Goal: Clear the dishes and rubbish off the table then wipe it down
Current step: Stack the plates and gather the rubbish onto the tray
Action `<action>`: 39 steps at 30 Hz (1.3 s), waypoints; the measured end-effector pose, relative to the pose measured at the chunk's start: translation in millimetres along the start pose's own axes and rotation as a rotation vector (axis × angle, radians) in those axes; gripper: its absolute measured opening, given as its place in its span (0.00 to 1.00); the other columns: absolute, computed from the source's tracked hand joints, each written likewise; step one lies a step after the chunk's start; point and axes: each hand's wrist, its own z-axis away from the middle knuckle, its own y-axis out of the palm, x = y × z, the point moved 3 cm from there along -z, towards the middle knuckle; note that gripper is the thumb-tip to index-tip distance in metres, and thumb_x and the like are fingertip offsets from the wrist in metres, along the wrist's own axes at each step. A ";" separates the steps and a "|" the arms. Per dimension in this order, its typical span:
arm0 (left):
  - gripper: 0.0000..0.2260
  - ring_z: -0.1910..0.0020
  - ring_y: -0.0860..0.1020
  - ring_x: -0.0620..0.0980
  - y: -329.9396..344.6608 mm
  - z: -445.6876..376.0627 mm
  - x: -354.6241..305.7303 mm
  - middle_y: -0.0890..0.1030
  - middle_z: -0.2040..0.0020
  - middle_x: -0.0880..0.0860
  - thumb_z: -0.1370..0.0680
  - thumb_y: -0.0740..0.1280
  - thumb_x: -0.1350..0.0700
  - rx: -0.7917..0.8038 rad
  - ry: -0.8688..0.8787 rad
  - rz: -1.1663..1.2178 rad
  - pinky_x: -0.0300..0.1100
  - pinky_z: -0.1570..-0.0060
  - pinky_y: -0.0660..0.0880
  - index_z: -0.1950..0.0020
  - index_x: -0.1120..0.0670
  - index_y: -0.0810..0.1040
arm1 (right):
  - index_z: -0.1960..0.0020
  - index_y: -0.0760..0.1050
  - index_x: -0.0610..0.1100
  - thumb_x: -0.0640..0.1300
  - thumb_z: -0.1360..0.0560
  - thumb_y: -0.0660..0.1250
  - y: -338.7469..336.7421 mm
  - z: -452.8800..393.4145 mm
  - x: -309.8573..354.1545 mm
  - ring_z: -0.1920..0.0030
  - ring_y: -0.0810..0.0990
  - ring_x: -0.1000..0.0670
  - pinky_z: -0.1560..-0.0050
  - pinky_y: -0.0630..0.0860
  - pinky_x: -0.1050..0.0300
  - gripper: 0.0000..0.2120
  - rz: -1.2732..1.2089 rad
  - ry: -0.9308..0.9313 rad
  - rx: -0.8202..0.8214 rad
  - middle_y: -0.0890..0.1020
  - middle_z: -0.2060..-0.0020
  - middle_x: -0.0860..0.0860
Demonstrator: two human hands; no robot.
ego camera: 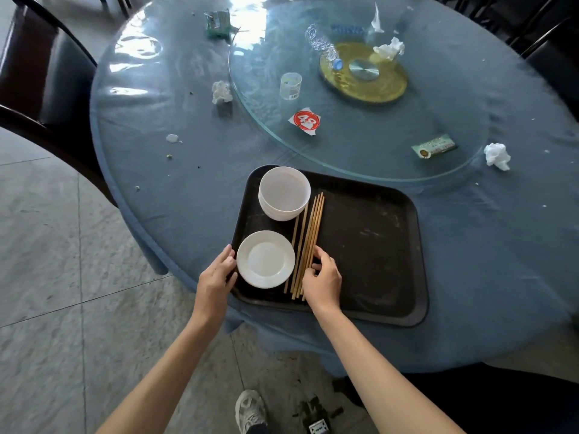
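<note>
Table (188, 198) littered: tissues (497, 155), cup (290, 86).

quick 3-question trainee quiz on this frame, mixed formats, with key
1. True or false: the chopsticks lie on the black tray.
2. Which item sits on the glass turntable? A) stacked white bowls B) crushed plastic bottle C) white plate
3. Fill in: the left hand is at the tray's ____ edge, beside the white plate.

Key:
1. True; the right hand has its fingers on them.
2. B; the crushed plastic bottle lies on the turntable, while the stacked white bowls and the plate are on the tray.
3. left
</note>
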 end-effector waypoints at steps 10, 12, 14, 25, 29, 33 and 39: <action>0.19 0.26 0.67 0.47 -0.7 2.4 0.5 0.72 0.27 0.45 0.15 0.56 0.54 0.136 -0.024 0.031 0.53 0.26 0.64 0.24 0.50 0.68 | 0.24 0.69 0.47 0.35 0.20 0.60 3.0 10.4 4.3 0.34 0.75 0.52 0.33 0.76 0.50 0.25 0.011 -0.038 0.035 0.74 0.28 0.49; 0.18 0.25 0.66 0.47 -2.8 5.7 -1.9 0.72 0.28 0.42 0.16 0.58 0.52 0.170 0.007 -0.047 0.53 0.25 0.63 0.25 0.47 0.69 | 0.24 0.69 0.48 0.39 0.19 0.61 -0.5 15.1 7.6 0.31 0.74 0.51 0.30 0.74 0.49 0.23 0.041 -0.074 0.042 0.74 0.27 0.50; 0.24 0.24 0.65 0.44 -6.8 12.8 -6.8 0.70 0.26 0.42 0.20 0.61 0.46 0.189 0.079 -0.189 0.53 0.23 0.61 0.24 0.47 0.68 | 0.24 0.69 0.49 0.45 0.18 0.63 -7.6 22.6 13.4 0.28 0.71 0.50 0.28 0.70 0.50 0.22 0.092 -0.149 0.044 0.73 0.26 0.52; 0.36 0.21 0.31 0.48 -16.5 85.0 -83.8 0.37 0.20 0.40 0.27 0.48 0.26 0.162 0.645 -1.164 0.55 0.24 0.40 0.21 0.33 0.44 | 0.19 0.58 0.59 0.76 0.29 0.59 -99.2 82.8 78.5 0.18 0.45 0.50 0.21 0.51 0.44 0.42 0.518 -0.626 -0.078 0.52 0.17 0.53; 0.35 0.23 0.29 0.47 -21.5 107.7 -117.3 0.35 0.20 0.40 0.26 0.46 0.25 0.075 0.736 -1.254 0.55 0.24 0.37 0.22 0.32 0.42 | 0.19 0.54 0.60 0.77 0.30 0.58 -143.9 97.9 97.5 0.18 0.42 0.50 0.20 0.49 0.42 0.44 0.499 -0.645 -0.144 0.48 0.17 0.54; 0.34 0.22 0.30 0.46 -21.5 131.1 -134.1 0.36 0.20 0.39 0.27 0.45 0.23 -0.006 0.800 -1.243 0.56 0.24 0.36 0.22 0.30 0.41 | 0.19 0.52 0.61 0.78 0.30 0.55 -176.9 112.8 102.5 0.18 0.42 0.50 0.20 0.49 0.41 0.44 0.479 -0.647 -0.169 0.46 0.17 0.55; 0.35 0.22 0.30 0.46 -15.2 168.1 -129.8 0.34 0.20 0.38 0.27 0.44 0.23 -0.023 0.837 -1.249 0.56 0.24 0.36 0.22 0.31 0.40 | 0.18 0.50 0.61 0.78 0.31 0.53 -205.0 144.8 87.6 0.18 0.42 0.49 0.19 0.49 0.42 0.45 0.473 -0.647 -0.175 0.45 0.17 0.54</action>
